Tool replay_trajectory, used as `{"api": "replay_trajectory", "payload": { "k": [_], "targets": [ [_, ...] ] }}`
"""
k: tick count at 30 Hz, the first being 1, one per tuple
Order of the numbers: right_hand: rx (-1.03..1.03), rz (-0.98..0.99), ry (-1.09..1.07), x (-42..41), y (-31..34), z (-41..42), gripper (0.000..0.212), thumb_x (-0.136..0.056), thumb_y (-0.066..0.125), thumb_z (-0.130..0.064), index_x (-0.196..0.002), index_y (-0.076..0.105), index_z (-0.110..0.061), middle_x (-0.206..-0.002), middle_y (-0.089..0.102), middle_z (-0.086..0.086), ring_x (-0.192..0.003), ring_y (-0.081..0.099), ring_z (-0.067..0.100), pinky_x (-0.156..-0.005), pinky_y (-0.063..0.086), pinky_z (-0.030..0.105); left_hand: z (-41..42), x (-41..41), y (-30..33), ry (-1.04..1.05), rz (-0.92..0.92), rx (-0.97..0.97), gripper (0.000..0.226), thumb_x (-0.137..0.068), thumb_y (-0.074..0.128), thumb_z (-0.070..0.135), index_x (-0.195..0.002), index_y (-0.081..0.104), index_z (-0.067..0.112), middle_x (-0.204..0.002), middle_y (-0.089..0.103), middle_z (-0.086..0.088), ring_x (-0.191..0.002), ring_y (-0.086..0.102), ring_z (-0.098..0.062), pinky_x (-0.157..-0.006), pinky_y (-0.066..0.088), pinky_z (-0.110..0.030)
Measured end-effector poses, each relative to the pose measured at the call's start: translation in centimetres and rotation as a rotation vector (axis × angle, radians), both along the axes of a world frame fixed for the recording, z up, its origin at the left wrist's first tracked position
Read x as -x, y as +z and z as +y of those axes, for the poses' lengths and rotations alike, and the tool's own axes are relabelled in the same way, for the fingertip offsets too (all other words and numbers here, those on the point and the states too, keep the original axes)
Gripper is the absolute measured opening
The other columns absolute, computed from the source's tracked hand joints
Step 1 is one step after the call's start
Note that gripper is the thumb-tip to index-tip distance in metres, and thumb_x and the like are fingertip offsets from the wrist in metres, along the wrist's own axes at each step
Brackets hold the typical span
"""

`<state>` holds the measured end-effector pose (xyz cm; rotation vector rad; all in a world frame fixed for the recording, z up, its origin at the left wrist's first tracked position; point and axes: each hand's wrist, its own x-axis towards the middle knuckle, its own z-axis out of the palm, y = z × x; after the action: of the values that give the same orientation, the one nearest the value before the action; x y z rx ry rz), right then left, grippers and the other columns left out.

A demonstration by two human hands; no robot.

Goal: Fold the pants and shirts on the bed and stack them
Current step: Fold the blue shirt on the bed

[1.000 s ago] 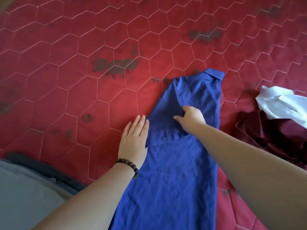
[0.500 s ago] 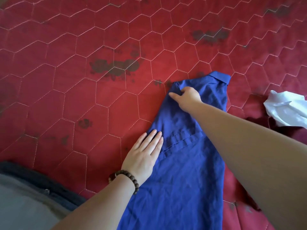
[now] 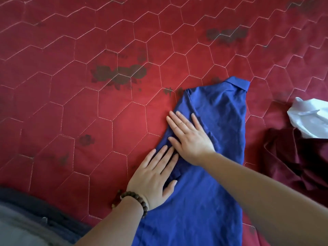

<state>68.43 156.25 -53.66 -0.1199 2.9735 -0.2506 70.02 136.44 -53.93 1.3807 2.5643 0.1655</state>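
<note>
Two flat hands press one blue shirt on the red bed.

The left hand (image 3: 152,176) and right hand (image 3: 190,137) lie spread, fingers straight, on the left edge of the blue shirt (image 3: 213,174), which lies in the middle of the bed (image 3: 71,103). To the right sit one dark red cloth (image 3: 291,157) and one white cloth (image 3: 308,119) on top of it. The left wrist wears one bead bracelet (image 3: 136,199).
</note>
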Motion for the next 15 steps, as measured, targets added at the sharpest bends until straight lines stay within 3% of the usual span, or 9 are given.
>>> {"api": "replay_trajectory", "payload": {
  "k": [4, 8, 12, 15],
  "targets": [
    [-0.223, -0.069, -0.048, 3.9, -0.2, 5.4, 0.060, -0.097, 0.007, -0.055, -0.152, -0.003, -0.035, -0.162, 0.001, -0.010, -0.149, -0.002, 0.013, -0.118, -0.006, 0.050, -0.1, 0.1, -0.4, -0.006, -0.022, -0.023, 0.065, -0.095, 0.035, 0.049, -0.148, 0.035, 0.013, -0.157, 0.027, -0.007, -0.147, 0.018, -0.020, -0.117, 0.019, -0.044],
    [-0.282, -0.057, -0.241, 5.4, 0.1, 8.0, 0.062, -0.097, 0.007, -0.055, -0.154, 0.006, -0.029, -0.163, 0.004, -0.006, -0.149, -0.004, 0.015, -0.117, -0.012, 0.049, -0.2, 0.1, -0.7, 0.000, -0.017, -0.059, 0.059, -0.097, 0.032, 0.043, -0.148, 0.034, 0.014, -0.157, 0.027, -0.006, -0.147, 0.020, -0.020, -0.116, 0.020, -0.044],
    [-0.321, 0.116, -0.329, 3.9, 0.5, 8.0, 0.064, -0.097, 0.025, -0.051, -0.152, 0.024, -0.017, -0.161, 0.014, 0.006, -0.149, 0.008, 0.022, -0.118, -0.007, 0.054, -0.2, 0.1, -1.0, -0.001, -0.034, -0.048, 0.060, -0.095, 0.035, 0.040, -0.149, 0.032, 0.014, -0.158, 0.026, -0.006, -0.147, 0.018, -0.020, -0.116, 0.020, -0.044],
    [-0.244, 0.012, -0.520, 2.3, 0.1, 10.4, 0.067, -0.096, 0.021, -0.058, -0.154, 0.014, -0.027, -0.163, 0.001, 0.004, -0.149, 0.000, 0.026, -0.118, -0.006, 0.052, -0.1, 0.1, -1.1, -0.009, -0.027, -0.039, 0.062, -0.094, 0.037, 0.041, -0.149, 0.030, 0.013, -0.158, 0.025, -0.006, -0.148, 0.018, -0.021, -0.116, 0.020, -0.045]
  ]
}}
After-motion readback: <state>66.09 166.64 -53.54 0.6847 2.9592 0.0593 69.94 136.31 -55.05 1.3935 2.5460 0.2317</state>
